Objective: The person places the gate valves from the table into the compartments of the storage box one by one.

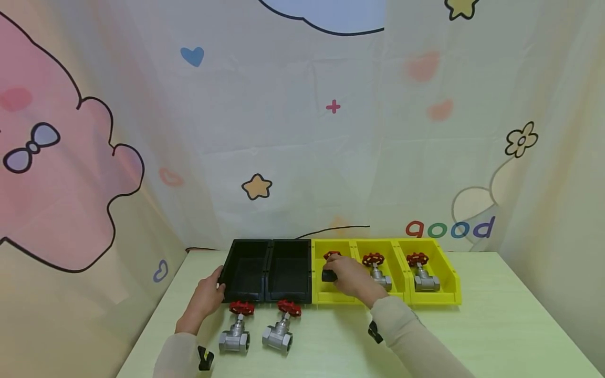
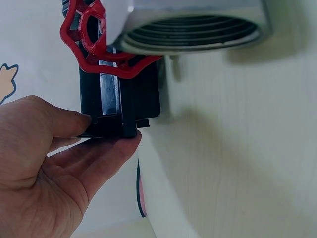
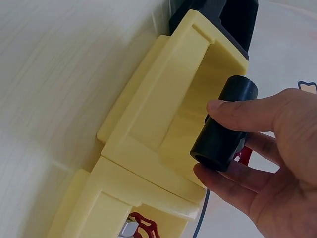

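Note:
My right hand (image 1: 348, 274) pinches a black tube-shaped pipe fitting (image 3: 225, 124) over the leftmost yellow bin (image 1: 331, 298). A red handwheel (image 1: 332, 254) shows just behind that fitting; my fingers hide whether they are joined. With thumb and fingers, my left hand (image 1: 208, 295) grips the outer side of the left black bin (image 1: 243, 294). In front of the black bins lie two steel valves with red handwheels, a left valve (image 1: 235, 338) and a right valve (image 1: 279, 336). In the left wrist view, a valve's threaded opening (image 2: 193, 32) looms close to the camera.
A second black bin (image 1: 289, 296) adjoins the first, in one row with the yellow ones. Steel valves stand in the middle yellow bin (image 1: 382, 281) and the right yellow bin (image 1: 427, 283). Behind the pale table (image 1: 491, 320) hangs a printed curtain (image 1: 293, 131).

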`<state>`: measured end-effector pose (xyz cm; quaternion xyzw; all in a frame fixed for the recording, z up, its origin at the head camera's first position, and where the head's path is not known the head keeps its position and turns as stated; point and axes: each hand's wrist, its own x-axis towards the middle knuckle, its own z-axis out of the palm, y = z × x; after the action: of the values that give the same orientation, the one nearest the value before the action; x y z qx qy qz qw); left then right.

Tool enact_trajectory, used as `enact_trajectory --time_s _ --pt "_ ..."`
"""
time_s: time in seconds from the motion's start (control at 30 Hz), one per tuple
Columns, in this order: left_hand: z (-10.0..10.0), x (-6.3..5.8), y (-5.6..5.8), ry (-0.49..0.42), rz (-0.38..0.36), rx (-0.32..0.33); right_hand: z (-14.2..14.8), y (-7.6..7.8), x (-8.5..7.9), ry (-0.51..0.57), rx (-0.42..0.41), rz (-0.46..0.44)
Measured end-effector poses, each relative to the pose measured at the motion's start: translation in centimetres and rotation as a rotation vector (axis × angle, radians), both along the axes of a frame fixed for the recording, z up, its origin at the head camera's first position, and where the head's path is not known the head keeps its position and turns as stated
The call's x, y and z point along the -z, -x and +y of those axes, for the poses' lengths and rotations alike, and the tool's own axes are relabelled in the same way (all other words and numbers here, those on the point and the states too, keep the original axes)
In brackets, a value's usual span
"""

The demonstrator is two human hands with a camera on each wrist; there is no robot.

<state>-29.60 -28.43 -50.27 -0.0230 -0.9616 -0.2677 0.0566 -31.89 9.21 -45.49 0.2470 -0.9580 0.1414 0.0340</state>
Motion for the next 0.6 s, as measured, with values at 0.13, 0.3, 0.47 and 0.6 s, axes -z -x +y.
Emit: enact_trajectory --time_s 0.13,0.3,0.47,0.6 --pt "0.1 0.0 0.0 -0.003 -0.004 -0.005 -0.2 0.2 0.4 -0.005 0.019 -0.013" --pt "0.2 -0.1 0.0 -0.002 -0.008 -0.008 -0.4 0.4 0.9 -0.010 0.044 -0.034" --pt "0.1 -0.1 -0.1 0.003 -0.014 -0.012 -0.7 0.7 1.3 -0.010 0.064 -0.059" --pt "0.1 -0.2 -0.1 0.000 -0.009 -0.008 -1.2 0.9 1.5 -0.016 0.079 -0.074"
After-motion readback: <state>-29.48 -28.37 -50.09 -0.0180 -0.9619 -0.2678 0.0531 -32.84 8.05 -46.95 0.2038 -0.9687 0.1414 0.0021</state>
